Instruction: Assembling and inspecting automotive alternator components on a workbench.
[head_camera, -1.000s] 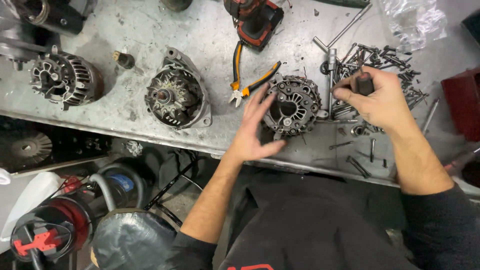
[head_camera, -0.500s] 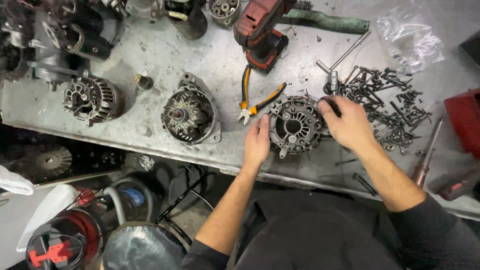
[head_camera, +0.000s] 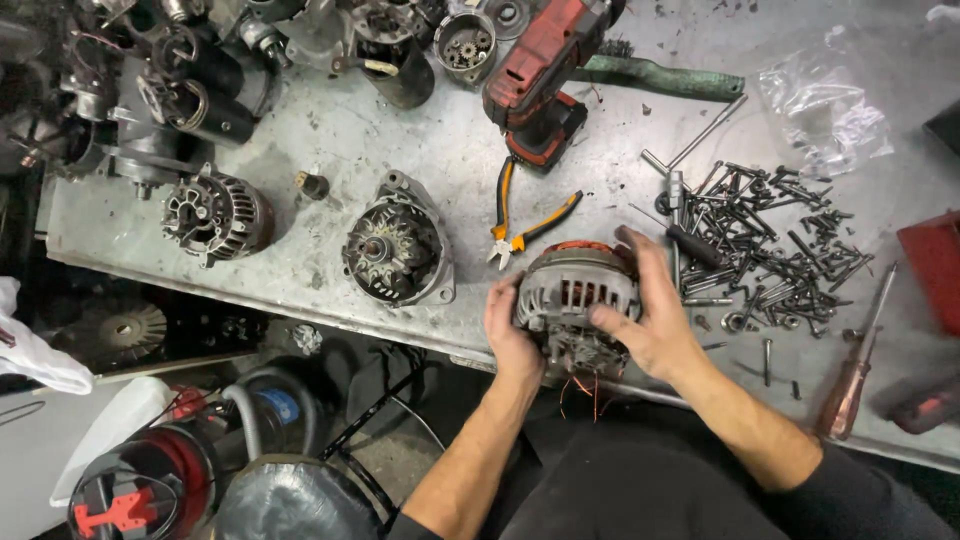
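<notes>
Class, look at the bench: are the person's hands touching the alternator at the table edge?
Touching. The head view shows the left hand gripping the alternator on its left side and the right hand wrapped over its right.

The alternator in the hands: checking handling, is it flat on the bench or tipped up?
Tipped up: the alternator stands on edge between the left hand and right hand.

Both hands grip a silver alternator (head_camera: 578, 300) at the near edge of the grey metal table (head_camera: 400, 150): the left hand (head_camera: 510, 335) cups its left side and the right hand (head_camera: 650, 320) wraps over its right side. Thin copper wires hang from its underside. Orange-handled pliers (head_camera: 525, 220) lie just beyond it, a pile of dark bolts (head_camera: 770, 240) to its right, and a second alternator (head_camera: 395, 250) to its left.
</notes>
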